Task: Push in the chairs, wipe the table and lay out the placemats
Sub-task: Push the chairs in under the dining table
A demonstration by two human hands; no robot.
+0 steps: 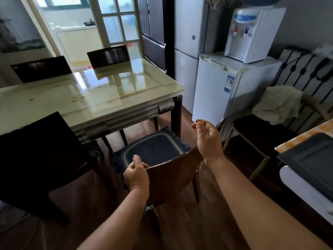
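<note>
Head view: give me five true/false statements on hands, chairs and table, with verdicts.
1. The left hand grips the top edge of the chair back. True.
2. The right hand also grips that chair. False: it hangs open in the air above the chair's right corner, touching nothing.
3. Placemats already lie on the table. False: the glossy top shows only stains and reflections.
4. The chair's blue seat cushion is only partly under the table. True.
5. The water dispenser stands on the floor. False: it sits on the small white fridge.
</note>
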